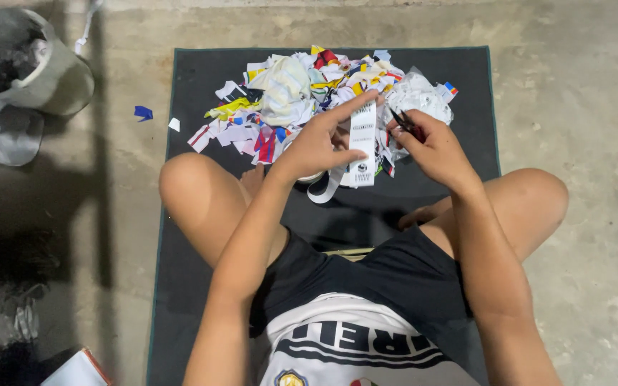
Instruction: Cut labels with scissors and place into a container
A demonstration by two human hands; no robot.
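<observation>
White printed fabric strip (363,143) is pinched taut by my left hand (317,146) so the small dark scissors (403,121) clenched in my right hand (434,146) meet it.

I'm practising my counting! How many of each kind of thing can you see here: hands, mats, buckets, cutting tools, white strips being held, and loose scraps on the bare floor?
Hands: 2, the left hand and the right hand
Dark mat: 1
Grey bucket: 1
Small cutting tool: 1
White strip being held: 1
Loose scraps on the bare floor, blue scrap and white scrap: 2
Total: 8
</observation>
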